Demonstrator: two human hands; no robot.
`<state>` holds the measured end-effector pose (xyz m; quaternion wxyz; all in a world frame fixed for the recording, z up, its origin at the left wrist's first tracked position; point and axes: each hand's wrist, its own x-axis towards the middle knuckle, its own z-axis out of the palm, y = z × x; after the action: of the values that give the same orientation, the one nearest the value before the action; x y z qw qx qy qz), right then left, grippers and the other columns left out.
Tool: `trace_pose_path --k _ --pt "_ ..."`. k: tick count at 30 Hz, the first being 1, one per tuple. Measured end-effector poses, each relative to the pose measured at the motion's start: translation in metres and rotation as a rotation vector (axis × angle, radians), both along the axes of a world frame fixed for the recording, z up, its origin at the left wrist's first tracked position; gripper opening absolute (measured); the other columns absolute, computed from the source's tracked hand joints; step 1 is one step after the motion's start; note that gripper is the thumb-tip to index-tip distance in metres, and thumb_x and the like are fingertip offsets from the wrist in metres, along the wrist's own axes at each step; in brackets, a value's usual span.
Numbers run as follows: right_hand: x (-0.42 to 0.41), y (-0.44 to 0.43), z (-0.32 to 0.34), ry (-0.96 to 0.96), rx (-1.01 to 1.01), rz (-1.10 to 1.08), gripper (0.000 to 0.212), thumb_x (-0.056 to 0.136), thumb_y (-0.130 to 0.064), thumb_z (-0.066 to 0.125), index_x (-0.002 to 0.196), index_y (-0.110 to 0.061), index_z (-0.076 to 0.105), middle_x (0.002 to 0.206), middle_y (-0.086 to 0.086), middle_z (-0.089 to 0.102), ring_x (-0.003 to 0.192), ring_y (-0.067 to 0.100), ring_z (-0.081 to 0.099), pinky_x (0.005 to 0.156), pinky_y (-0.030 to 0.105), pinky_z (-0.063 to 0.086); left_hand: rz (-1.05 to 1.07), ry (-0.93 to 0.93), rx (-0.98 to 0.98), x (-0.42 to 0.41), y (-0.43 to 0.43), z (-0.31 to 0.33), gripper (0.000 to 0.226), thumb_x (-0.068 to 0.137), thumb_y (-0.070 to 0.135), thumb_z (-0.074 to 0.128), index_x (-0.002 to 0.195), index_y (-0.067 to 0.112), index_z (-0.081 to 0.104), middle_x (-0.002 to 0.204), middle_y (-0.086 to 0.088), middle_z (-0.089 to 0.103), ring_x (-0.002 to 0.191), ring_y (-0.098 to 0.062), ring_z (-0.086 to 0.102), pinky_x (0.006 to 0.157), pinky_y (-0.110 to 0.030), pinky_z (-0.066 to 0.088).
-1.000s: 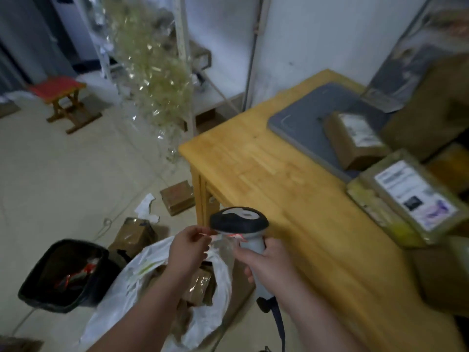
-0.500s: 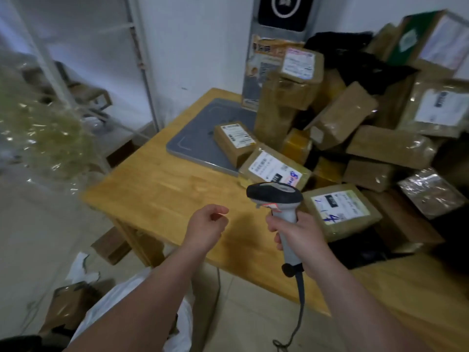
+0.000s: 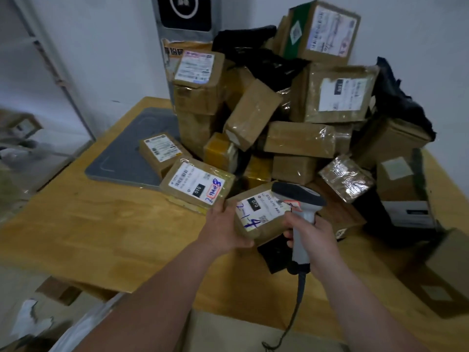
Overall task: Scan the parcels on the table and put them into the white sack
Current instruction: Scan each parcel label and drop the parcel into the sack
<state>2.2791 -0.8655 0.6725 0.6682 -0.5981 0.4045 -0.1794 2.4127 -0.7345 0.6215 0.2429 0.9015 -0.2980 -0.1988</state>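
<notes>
**Parcel under scanner, front of heap**

Sack (image 3: 77,327): white, only an edge shows at the lower left, below the surface's near edge. Its contents are out of view.

Parcel (image 3: 256,224): a brown box, taped shut, with a white label on top marked "070" and blue handwriting. It sits at the front of the heap (image 3: 299,138), over a black bag (image 3: 275,251). Whether it is lifted or resting cannot be told.

Left hand (image 3: 223,229): grips the parcel's near left corner, thumb on top, fingers curled round the edge.

Right hand (image 3: 316,237): wrapped round the handle of the scanner (image 3: 298,196). The scanner's dark head hangs over the label's right end. Its cable (image 3: 295,313) drops past the surface's edge.

Heap: many brown taped boxes piled against the wall, all closed, some labelled, with black bags among them.

010 parcel (image 3: 198,185): flat, label up, just left of the held parcel and partly over the pad.

Pad (image 3: 127,158): a grey slab at the surface's far left, with a small parcel (image 3: 162,151) on it.

Surface (image 3: 101,224): pale wood.

Room: white wall (image 3: 114,47); a grey panel (image 3: 185,19) upright behind the heap; a metal rack (image 3: 50,69) at the left; a box (image 3: 58,290) on the floor under the surface.
</notes>
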Motion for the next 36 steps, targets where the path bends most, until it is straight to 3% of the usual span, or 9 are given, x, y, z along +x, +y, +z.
trace_pose_path --k 9,15,17,20,23,25,29,33,36 --pt "0.002 -0.023 -0.023 -0.070 0.202 -0.091 0.009 0.087 -0.019 0.070 0.093 -0.022 0.064 0.104 0.008 0.068 0.099 0.028 0.065 0.068 0.033 0.055 0.114 -0.017 0.037 -0.031 -0.006 0.010 0.131 0.060 0.048 0.082 0.154 0.019 -0.005 0.148 -0.003 0.005 0.138 -0.026 0.008 0.110 -0.036 0.030" --pt "0.002 0.004 -0.031 -0.074 0.219 -0.020 0.010 0.086 -0.021 0.071 0.092 -0.026 0.065 0.101 0.005 0.069 0.095 0.023 0.066 0.066 0.032 0.053 0.267 0.078 -0.063 -0.068 0.046 -0.004 0.139 0.054 0.057 0.086 0.154 0.018 -0.003 0.130 0.005 0.016 0.131 -0.015 0.023 0.108 -0.024 0.032" --pt "0.002 0.016 -0.033 -0.063 0.221 0.010 0.008 0.087 -0.020 0.070 0.090 -0.026 0.065 0.094 0.001 0.069 0.090 0.018 0.065 0.066 0.031 0.053 0.324 0.190 -0.102 -0.070 0.060 -0.007 0.122 0.061 0.053 0.085 0.153 0.014 0.015 0.126 0.006 0.029 0.126 -0.013 0.036 0.099 -0.019 0.037" --pt "0.005 0.027 -0.035 -0.030 0.236 0.051 0.009 0.087 -0.021 0.070 0.093 -0.024 0.065 0.092 -0.002 0.067 0.087 0.013 0.063 0.065 0.031 0.052 0.389 0.332 -0.279 -0.064 0.073 -0.009 0.058 0.078 0.052 0.067 0.122 0.014 0.065 0.109 -0.001 0.067 0.092 -0.007 0.062 0.069 -0.010 0.045" --pt "0.007 0.033 -0.033 -0.012 0.265 0.068 0.009 0.088 -0.022 0.069 0.092 -0.026 0.062 0.093 -0.002 0.067 0.088 0.014 0.063 0.066 0.032 0.053 0.452 0.533 -0.384 -0.062 0.075 -0.007 0.037 0.096 0.034 0.057 0.129 0.018 0.059 0.107 0.002 0.070 0.083 0.000 0.062 0.059 -0.006 0.045" --pt "0.006 0.033 -0.029 -0.011 0.275 0.077 0.009 0.088 -0.021 0.069 0.090 -0.026 0.061 0.090 -0.002 0.068 0.085 0.013 0.063 0.067 0.033 0.054 0.483 0.719 -0.451 -0.066 0.077 -0.008 0.037 0.096 0.039 0.054 0.132 0.034 0.049 0.110 0.012 0.065 0.089 0.004 0.059 0.062 -0.009 0.047" --pt "-0.001 0.025 -0.018 -0.027 0.298 0.116 0.010 0.088 -0.021 0.069 0.095 -0.022 0.062 0.087 -0.002 0.066 0.082 0.014 0.061 0.069 0.034 0.054 0.504 0.948 -0.586 -0.068 0.087 -0.009 0.045 0.080 0.058 0.064 0.121 0.048 0.048 0.121 0.002 0.065 0.111 -0.020 0.060 0.091 -0.043 0.052" --pt "0.001 0.023 -0.008 -0.025 0.272 0.186 0.024 0.086 -0.024 0.071 0.108 -0.017 0.065 0.100 0.003 0.068 0.093 0.019 0.063 0.064 0.031 0.052 0.499 0.966 -0.692 -0.067 0.097 -0.007 0.070 0.056 0.039 0.078 0.118 0.037 0.045 0.109 -0.008 0.070 0.098 -0.025 0.061 0.075 -0.040 0.051" --pt "0.009 0.027 0.003 -0.061 0.228 0.250 0.027 0.085 -0.025 0.071 0.110 -0.019 0.065 0.109 0.005 0.070 0.101 0.021 0.066 0.065 0.030 0.053 0.565 0.891 -0.799 -0.062 0.110 -0.002 0.088 0.045 0.031 0.081 0.124 0.038 0.042 0.116 -0.009 0.067 0.103 -0.026 0.064 0.078 -0.041 0.053"
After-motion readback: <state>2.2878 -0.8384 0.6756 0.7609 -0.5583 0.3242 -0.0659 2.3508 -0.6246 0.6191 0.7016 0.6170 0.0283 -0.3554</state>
